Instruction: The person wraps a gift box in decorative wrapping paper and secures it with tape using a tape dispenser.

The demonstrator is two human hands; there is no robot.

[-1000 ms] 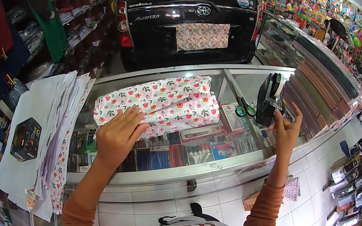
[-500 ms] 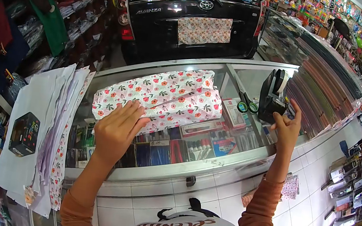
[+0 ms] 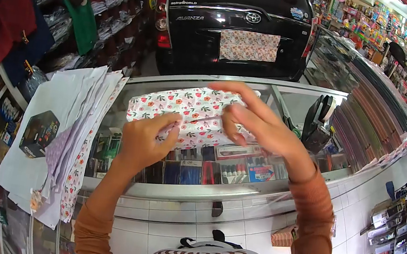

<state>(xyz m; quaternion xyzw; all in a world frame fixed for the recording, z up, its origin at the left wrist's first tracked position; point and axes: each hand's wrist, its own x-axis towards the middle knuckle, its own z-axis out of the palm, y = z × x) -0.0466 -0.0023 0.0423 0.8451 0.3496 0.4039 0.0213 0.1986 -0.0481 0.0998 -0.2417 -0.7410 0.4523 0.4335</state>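
A long package wrapped in white floral paper [image 3: 191,105] lies on the glass counter, with a fold line along its top. My left hand [image 3: 147,137] is at its near left side, fingers bent and thumb opposed, gripping the paper. Over the package's right end is my right hand [image 3: 267,129], slightly blurred. Its index finger stretches left and the other fingers curve apart; no held thing shows, though a thin strip could be hidden. Beyond that hand stands a black tape dispenser [image 3: 317,125]. Scissors [image 3: 283,108] lie beside it, their handles mostly covered by my hand.
Stacked paper sheets [image 3: 50,119] with a dark box [image 3: 39,133] on top are at the left. Under the counter's glass, pens and boxed stationery [image 3: 207,173] show. A black car [image 3: 236,20] stands behind it. Folded paper stacks [image 3: 375,119] fill the right side.
My right hand has moved left from the tape dispenser to above the package. My left hand's flat fingers have bent onto the paper. The view has shifted a little left.
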